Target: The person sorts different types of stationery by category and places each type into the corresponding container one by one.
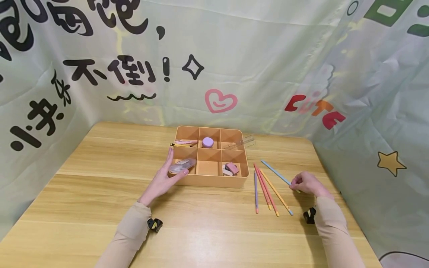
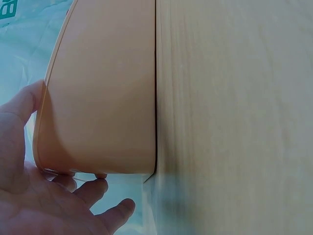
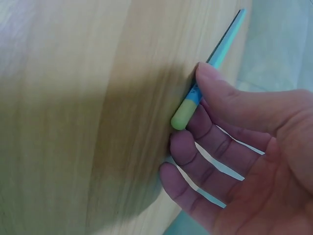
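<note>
My right hand (image 1: 310, 184) pinches a blue pencil (image 1: 273, 170) near its yellow-green end, on the right side of the table. In the right wrist view, thumb and index finger hold that pencil (image 3: 225, 46), and the other fingers bend loosely below. My left hand (image 1: 163, 182) rests spread at the front left corner of an orange divided box (image 1: 209, 181). In the left wrist view, the thumb touches the rim of the box (image 2: 100, 93) and the fingers lie against its side. Beside the right hand lie a purple pencil (image 1: 256, 193), pinkish-red pencils (image 1: 268, 190) and a yellow pencil (image 1: 276, 191).
The box's compartments hold a translucent purple item (image 1: 182, 165), pink and yellow slim items (image 1: 184, 142), a purple round item (image 1: 207, 142), a clear ruler (image 1: 239, 143) and erasers (image 1: 231, 169). A printed cloth (image 1: 187, 44) hangs behind the wooden table (image 1: 211, 230).
</note>
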Demonstrator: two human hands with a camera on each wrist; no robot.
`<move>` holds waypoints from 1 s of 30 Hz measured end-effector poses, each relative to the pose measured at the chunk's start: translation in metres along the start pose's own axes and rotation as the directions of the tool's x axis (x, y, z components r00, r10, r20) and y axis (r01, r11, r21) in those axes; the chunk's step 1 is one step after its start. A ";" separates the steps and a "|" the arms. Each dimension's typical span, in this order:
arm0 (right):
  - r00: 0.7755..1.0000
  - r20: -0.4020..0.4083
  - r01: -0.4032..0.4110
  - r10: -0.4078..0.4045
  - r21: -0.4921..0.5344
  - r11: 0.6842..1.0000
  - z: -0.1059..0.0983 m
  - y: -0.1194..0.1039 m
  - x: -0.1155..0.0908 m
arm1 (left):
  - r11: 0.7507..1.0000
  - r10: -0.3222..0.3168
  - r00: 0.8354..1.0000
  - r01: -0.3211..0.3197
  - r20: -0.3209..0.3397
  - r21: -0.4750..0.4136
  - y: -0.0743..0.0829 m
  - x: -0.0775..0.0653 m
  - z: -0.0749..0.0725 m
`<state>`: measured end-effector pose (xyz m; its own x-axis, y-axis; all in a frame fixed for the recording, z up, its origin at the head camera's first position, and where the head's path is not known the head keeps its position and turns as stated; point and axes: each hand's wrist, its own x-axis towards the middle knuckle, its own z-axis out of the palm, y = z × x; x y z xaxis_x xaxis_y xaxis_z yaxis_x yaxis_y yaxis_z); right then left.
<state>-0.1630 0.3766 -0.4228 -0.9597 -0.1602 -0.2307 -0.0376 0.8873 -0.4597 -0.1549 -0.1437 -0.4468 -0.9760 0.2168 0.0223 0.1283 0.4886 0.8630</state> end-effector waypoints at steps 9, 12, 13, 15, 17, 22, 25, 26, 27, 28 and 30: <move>0.999 -0.028 -0.023 0.022 -0.038 0.999 -0.001 -0.002 0.001 | 1.000 -0.004 1.000 0.004 0.003 -0.001 0.001 0.000 -0.001; 0.999 -0.030 -0.027 0.027 0.001 1.000 0.000 -0.004 0.000 | 1.000 -0.007 1.000 0.007 0.008 -0.001 0.001 0.000 -0.001; 0.999 -0.030 -0.033 0.033 0.022 0.999 0.000 -0.005 -0.001 | 1.000 -0.007 1.000 0.007 0.008 0.000 0.001 0.000 -0.001; 0.999 -0.033 -0.040 0.043 0.063 0.997 0.001 -0.006 -0.003 | 1.000 -0.005 1.000 0.005 0.009 0.001 0.001 0.000 -0.001; 0.998 -0.040 -0.048 0.052 0.101 0.994 0.002 -0.008 -0.005 | 1.000 -0.003 1.000 0.003 0.009 0.003 0.001 0.000 -0.001; 0.992 -0.116 -0.031 0.049 0.149 0.988 0.004 -0.011 -0.009 | 1.000 0.000 1.000 0.000 0.007 0.005 0.001 0.000 -0.001; 0.981 -0.192 -0.002 0.031 0.151 0.989 0.006 -0.013 -0.011 | 1.000 0.003 1.000 -0.003 0.005 0.005 0.001 0.000 -0.001; 0.974 -0.223 0.009 0.024 0.143 0.990 0.007 -0.014 -0.012 | 1.000 0.004 1.000 -0.004 0.004 0.005 0.001 0.000 -0.001; 0.966 -0.258 0.021 0.015 0.137 0.990 0.007 -0.015 -0.013 | 1.000 0.005 1.000 -0.005 0.004 0.005 0.001 0.000 -0.001; 0.956 -0.294 0.033 0.007 0.131 0.991 0.008 -0.016 -0.013 | 1.000 0.006 1.000 -0.006 0.003 0.006 0.001 0.000 -0.001; 0.931 -0.365 0.059 -0.011 0.122 0.991 0.009 -0.018 -0.015 | 1.000 0.005 1.000 -0.005 0.002 0.006 0.001 -0.001 -0.001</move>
<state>-0.1457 0.3590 -0.4188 -0.9947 -0.0007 0.1029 -0.0599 0.8170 -0.5736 -0.1544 -0.1442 -0.4455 -0.9749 0.2210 0.0256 0.1342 0.4923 0.8600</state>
